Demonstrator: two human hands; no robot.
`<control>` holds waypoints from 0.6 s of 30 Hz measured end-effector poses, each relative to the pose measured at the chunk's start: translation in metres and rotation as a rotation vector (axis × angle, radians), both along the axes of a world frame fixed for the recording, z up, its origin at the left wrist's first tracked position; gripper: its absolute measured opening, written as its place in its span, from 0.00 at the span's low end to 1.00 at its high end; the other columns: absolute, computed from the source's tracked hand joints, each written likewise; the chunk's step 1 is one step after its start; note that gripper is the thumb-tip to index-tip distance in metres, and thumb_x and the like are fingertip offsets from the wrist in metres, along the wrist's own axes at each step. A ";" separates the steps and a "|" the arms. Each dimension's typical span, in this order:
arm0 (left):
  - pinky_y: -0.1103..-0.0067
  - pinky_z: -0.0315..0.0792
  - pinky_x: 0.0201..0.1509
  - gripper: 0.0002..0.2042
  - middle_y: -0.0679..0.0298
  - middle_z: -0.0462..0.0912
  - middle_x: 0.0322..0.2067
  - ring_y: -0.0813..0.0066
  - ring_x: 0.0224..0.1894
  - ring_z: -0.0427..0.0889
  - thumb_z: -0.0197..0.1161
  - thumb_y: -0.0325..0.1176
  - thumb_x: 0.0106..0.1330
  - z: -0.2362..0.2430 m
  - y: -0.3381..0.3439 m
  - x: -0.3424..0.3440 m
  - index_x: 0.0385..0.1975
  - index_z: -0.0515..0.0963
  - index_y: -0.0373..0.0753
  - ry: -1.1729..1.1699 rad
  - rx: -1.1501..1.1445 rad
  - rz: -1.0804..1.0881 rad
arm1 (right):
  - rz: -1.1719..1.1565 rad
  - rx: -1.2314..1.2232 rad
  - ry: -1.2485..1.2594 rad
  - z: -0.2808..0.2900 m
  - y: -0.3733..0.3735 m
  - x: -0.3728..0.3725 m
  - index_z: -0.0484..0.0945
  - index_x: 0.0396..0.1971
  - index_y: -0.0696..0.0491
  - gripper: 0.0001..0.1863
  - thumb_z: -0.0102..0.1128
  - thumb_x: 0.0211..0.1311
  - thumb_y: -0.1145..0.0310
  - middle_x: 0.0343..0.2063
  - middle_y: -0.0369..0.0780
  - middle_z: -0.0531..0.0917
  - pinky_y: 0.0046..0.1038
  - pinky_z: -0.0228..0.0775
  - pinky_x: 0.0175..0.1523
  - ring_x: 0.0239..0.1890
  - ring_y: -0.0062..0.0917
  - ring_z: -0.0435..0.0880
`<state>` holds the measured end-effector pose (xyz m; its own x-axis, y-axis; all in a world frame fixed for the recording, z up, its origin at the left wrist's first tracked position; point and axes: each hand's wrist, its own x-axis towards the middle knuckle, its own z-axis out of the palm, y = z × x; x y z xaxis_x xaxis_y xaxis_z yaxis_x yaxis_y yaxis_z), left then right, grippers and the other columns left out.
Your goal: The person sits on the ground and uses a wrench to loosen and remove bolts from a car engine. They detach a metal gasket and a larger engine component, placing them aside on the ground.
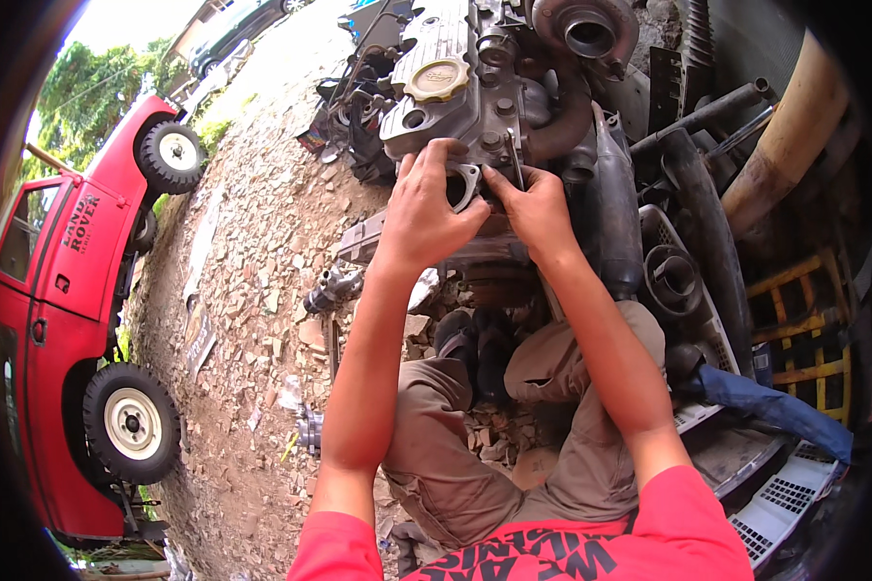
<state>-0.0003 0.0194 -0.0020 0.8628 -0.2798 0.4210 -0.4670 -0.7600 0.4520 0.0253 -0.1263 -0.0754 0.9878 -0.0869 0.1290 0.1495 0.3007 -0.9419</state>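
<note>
My left hand is closed around a ring-shaped metal flange with a bolt hole at its edge, held against the front of a dirty engine. Close beside it, my right hand pinches a thin upright metal piece between thumb and fingers; its exact kind is not clear. On top of the engine sits a round beige oil filler cap. A rusty turbocharger stands at its far right. My fingers partly cover the engine's front.
At right lie a dark cylindrical muffler, pipes, a bamboo pole and a yellow crate. Stony ground spreads to the left, with a small metal part on it. A red off-road vehicle stands farther left.
</note>
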 end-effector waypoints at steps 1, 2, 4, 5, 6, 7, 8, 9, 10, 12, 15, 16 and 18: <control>0.65 0.66 0.63 0.31 0.51 0.77 0.51 0.54 0.57 0.72 0.67 0.36 0.51 -0.001 0.002 0.000 0.57 0.68 0.36 -0.012 -0.011 -0.016 | 0.029 0.021 0.027 0.004 0.000 -0.001 0.85 0.37 0.64 0.12 0.66 0.64 0.69 0.30 0.38 0.86 0.23 0.75 0.33 0.29 0.16 0.82; 0.65 0.65 0.64 0.32 0.49 0.76 0.53 0.54 0.58 0.72 0.66 0.36 0.52 0.001 0.005 -0.001 0.59 0.68 0.36 -0.006 0.028 -0.033 | 0.058 0.042 0.053 0.009 -0.001 -0.001 0.84 0.37 0.64 0.12 0.66 0.63 0.69 0.30 0.39 0.86 0.23 0.75 0.33 0.29 0.17 0.82; 0.65 0.67 0.61 0.29 0.50 0.78 0.50 0.53 0.55 0.74 0.66 0.38 0.54 0.000 0.007 -0.004 0.57 0.70 0.34 -0.053 -0.086 -0.057 | 0.104 -0.022 0.100 0.014 -0.007 0.003 0.84 0.38 0.61 0.09 0.64 0.66 0.69 0.31 0.35 0.86 0.22 0.80 0.33 0.30 0.16 0.84; 0.65 0.68 0.60 0.28 0.50 0.79 0.49 0.52 0.54 0.75 0.65 0.39 0.55 -0.001 0.008 -0.005 0.56 0.71 0.34 -0.076 -0.143 -0.069 | 0.090 -0.017 0.110 0.015 -0.006 0.001 0.84 0.37 0.61 0.09 0.64 0.66 0.69 0.31 0.35 0.86 0.22 0.80 0.33 0.29 0.16 0.84; 0.66 0.69 0.59 0.27 0.50 0.79 0.48 0.54 0.53 0.77 0.64 0.38 0.57 -0.002 0.010 -0.004 0.55 0.72 0.33 -0.077 -0.240 -0.055 | 0.080 -0.014 0.115 0.019 -0.004 -0.002 0.84 0.37 0.61 0.09 0.64 0.66 0.70 0.30 0.35 0.86 0.22 0.81 0.34 0.28 0.16 0.83; 0.66 0.70 0.58 0.25 0.50 0.80 0.47 0.56 0.52 0.78 0.63 0.38 0.59 -0.002 0.012 -0.002 0.55 0.73 0.33 -0.077 -0.336 -0.042 | 0.070 -0.011 0.120 0.023 -0.002 -0.003 0.84 0.37 0.61 0.09 0.64 0.66 0.70 0.30 0.35 0.86 0.22 0.81 0.34 0.28 0.16 0.83; 0.67 0.71 0.58 0.23 0.49 0.80 0.46 0.58 0.51 0.79 0.62 0.38 0.61 0.000 0.012 0.001 0.54 0.74 0.33 -0.078 -0.432 -0.029 | 0.059 -0.065 0.132 0.025 -0.002 -0.001 0.84 0.36 0.61 0.09 0.64 0.67 0.69 0.30 0.35 0.86 0.21 0.79 0.32 0.27 0.16 0.83; 0.69 0.73 0.53 0.17 0.50 0.82 0.40 0.61 0.44 0.82 0.58 0.36 0.65 0.001 0.008 0.000 0.49 0.77 0.31 -0.119 -0.572 -0.004 | 0.046 -0.120 0.151 0.024 -0.004 -0.002 0.84 0.36 0.60 0.10 0.64 0.67 0.68 0.30 0.35 0.86 0.21 0.78 0.30 0.26 0.16 0.83; 0.70 0.73 0.51 0.16 0.50 0.82 0.38 0.62 0.42 0.83 0.57 0.35 0.65 0.004 0.007 -0.001 0.48 0.77 0.30 -0.146 -0.621 0.054 | 0.031 -0.174 0.172 0.024 -0.005 -0.001 0.84 0.35 0.60 0.10 0.64 0.67 0.67 0.29 0.35 0.85 0.21 0.76 0.28 0.26 0.16 0.83; 0.70 0.74 0.46 0.14 0.52 0.83 0.34 0.63 0.37 0.82 0.57 0.34 0.66 0.000 0.010 0.005 0.43 0.78 0.29 -0.273 -0.707 0.144 | 0.051 -0.333 0.238 0.033 -0.006 0.000 0.84 0.34 0.59 0.11 0.64 0.67 0.65 0.27 0.35 0.84 0.21 0.70 0.23 0.24 0.15 0.82; 0.70 0.74 0.44 0.13 0.52 0.83 0.34 0.62 0.36 0.82 0.59 0.32 0.65 0.001 0.006 0.002 0.43 0.78 0.29 -0.301 -0.733 0.195 | 0.054 -0.224 0.277 0.049 -0.001 -0.014 0.83 0.31 0.57 0.13 0.65 0.65 0.61 0.21 0.32 0.79 0.21 0.56 0.17 0.19 0.14 0.76; 0.70 0.74 0.44 0.13 0.53 0.83 0.34 0.62 0.36 0.82 0.59 0.32 0.65 0.000 0.004 0.002 0.43 0.78 0.29 -0.308 -0.735 0.190 | 0.043 -0.218 0.295 0.050 -0.001 -0.013 0.83 0.31 0.57 0.13 0.65 0.65 0.61 0.20 0.31 0.78 0.21 0.56 0.17 0.18 0.14 0.75; 0.69 0.74 0.44 0.13 0.53 0.83 0.34 0.61 0.36 0.82 0.60 0.32 0.64 -0.001 0.000 0.003 0.43 0.78 0.29 -0.327 -0.732 0.182 | 0.036 -0.243 0.291 0.051 -0.004 -0.009 0.82 0.28 0.57 0.12 0.66 0.64 0.63 0.19 0.30 0.76 0.21 0.54 0.16 0.16 0.14 0.74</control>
